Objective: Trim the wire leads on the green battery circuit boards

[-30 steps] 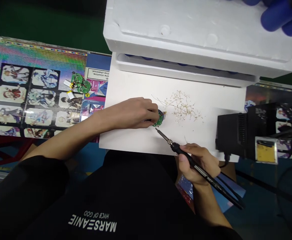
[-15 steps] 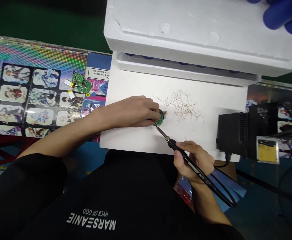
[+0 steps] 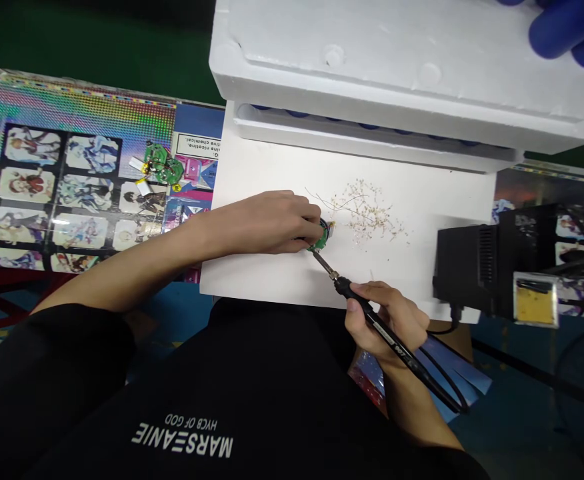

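Observation:
My right hand (image 3: 389, 319) is closed round the black handle of a soldering iron (image 3: 372, 312). The iron's metal tip points up and left and meets the near edge of a small round green circuit board (image 3: 322, 239). My left hand (image 3: 292, 223) is closed on that board from the left, its fingers bent over the top and covering much of it. What the fingertips pinch beneath is hidden. Both hands are over a white board (image 3: 272, 277). Further left lie more green circuit boards (image 3: 162, 167) with small white battery-like pieces wired to them.
Thin wires and scattered tiny clippings (image 3: 367, 210) lie right of my left hand. A white foam box (image 3: 402, 67) spans the back, blue cylinders at its corner. To the right stand a black power unit (image 3: 465, 270) and a yellow sponge (image 3: 535, 303) in its holder. Printed sheets (image 3: 72, 187) cover the left.
Little differs. The soldering iron's handle has turned slightly in my right hand, its tip staying at the circuit board. My left hand keeps its place on the board.

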A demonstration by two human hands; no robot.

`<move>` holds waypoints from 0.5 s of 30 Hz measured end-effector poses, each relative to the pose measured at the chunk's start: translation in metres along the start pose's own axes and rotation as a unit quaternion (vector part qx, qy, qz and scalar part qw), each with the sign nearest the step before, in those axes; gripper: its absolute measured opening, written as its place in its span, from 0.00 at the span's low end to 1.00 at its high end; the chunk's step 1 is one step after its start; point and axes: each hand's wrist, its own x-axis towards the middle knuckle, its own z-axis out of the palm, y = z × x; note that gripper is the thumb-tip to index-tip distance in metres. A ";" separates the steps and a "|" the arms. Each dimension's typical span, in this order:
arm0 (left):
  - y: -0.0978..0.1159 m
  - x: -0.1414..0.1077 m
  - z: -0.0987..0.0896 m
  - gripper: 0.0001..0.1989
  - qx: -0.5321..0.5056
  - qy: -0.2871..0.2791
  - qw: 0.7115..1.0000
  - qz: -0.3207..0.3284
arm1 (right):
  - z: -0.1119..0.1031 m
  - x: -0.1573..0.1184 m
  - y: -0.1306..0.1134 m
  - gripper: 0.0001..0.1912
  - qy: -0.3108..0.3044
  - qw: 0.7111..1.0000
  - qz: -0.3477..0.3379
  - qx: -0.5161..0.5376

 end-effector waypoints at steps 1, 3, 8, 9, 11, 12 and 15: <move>0.000 0.000 0.000 0.13 -0.001 -0.002 1.000 0.000 | -0.001 0.001 -0.001 0.10 -0.002 1.000 0.001 -0.007; 0.000 0.001 -0.001 0.13 -0.007 -0.002 1.000 0.000 | -0.002 0.002 -0.002 0.09 -0.005 1.000 0.004 -0.015; -0.001 0.001 -0.001 0.13 -0.005 -0.002 1.000 0.001 | -0.003 0.004 -0.004 0.09 -0.017 1.000 0.016 0.000; -0.001 0.001 -0.001 0.13 0.000 -0.004 1.000 0.001 | -0.003 0.004 -0.004 0.09 -0.017 1.000 0.017 -0.001; -0.001 0.001 -0.001 0.13 0.010 -0.010 1.000 0.002 | -0.002 0.003 -0.003 0.09 -0.011 1.000 0.015 -0.004; -0.001 0.001 -0.001 0.14 0.012 -0.013 1.000 0.002 | -0.002 0.003 -0.003 0.09 -0.005 1.000 0.011 -0.006; 0.000 0.001 -0.001 0.13 0.008 -0.010 1.000 0.000 | -0.003 -0.001 0.001 0.08 0.036 0.999 -0.006 -0.003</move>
